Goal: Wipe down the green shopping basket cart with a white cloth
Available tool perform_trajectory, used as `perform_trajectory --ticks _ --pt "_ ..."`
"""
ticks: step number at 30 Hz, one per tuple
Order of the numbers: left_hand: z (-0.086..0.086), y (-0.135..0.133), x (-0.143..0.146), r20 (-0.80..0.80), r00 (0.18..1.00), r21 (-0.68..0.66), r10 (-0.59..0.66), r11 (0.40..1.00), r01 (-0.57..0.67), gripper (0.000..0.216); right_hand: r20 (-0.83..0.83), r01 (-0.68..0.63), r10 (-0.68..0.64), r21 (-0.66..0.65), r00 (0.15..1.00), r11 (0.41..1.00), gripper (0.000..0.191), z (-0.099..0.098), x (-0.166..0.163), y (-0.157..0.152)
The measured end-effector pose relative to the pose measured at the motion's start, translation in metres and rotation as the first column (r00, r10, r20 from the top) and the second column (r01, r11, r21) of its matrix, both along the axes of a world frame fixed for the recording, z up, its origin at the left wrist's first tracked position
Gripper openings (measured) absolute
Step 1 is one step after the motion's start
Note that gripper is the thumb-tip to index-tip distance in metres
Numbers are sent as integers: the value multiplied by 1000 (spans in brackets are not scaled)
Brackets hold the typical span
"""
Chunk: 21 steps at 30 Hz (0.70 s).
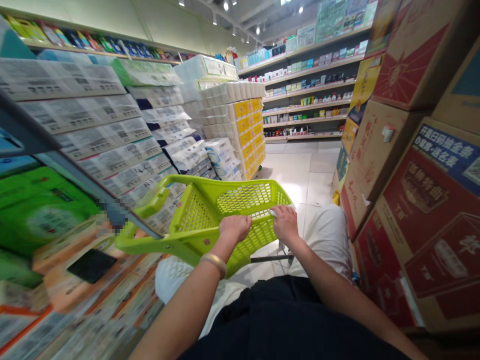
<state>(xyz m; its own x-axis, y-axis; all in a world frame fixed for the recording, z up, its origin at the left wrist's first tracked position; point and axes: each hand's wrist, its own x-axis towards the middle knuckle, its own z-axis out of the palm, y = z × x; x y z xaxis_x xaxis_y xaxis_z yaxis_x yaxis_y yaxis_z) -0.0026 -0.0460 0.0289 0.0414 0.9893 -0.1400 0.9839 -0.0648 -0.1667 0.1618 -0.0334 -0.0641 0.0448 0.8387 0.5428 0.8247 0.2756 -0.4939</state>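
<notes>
A lime-green plastic shopping cart basket [195, 240] with perforated walls stands in front of my knees, its inside bare in the part that shows. My left hand [235, 228], with a gold-coloured bangle at the wrist, is closed over the basket's near rim. Farther right, my right hand [285, 225] presses a white cloth or tissue [272, 212] against the rim near the basket's right end. Most of that white piece is hidden under the fingers. A grey metal bar [135, 220] joins the basket's left side.
Stacked packs of tissue paper [93, 107] rise on the left, with a dark phone-like slab [92, 265] on orange packs below. Cardboard cartons [423, 200] wall in the right side. Product shelves [311, 92] stand across the tiled floor [288, 167] at the back.
</notes>
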Motion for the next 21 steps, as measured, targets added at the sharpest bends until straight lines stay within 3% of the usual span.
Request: perform_trajectory --ticks 4,7,10,15,18,21 --pt "-1 0 0 -9 999 -6 -31 999 31 61 67 -188 186 16 980 982 34 10 -35 -10" --pt "0 -2 -1 -16 999 -2 -44 999 44 60 108 -271 266 24 958 962 36 12 -40 -13" --pt "0 -4 -1 -18 999 6 -34 999 34 62 101 -230 228 3 968 973 38 9 -20 -7" --pt "1 -4 0 -9 1000 11 -19 1000 19 64 16 -29 30 -46 999 999 36 3 13 4" --pt "1 -3 0 -10 1000 5 -20 1000 20 64 16 9 -8 -67 1000 998 32 6 2 3" --pt "1 -3 1 -15 999 1 -28 1000 28 62 75 -110 115 -69 991 992 34 12 -23 -3"
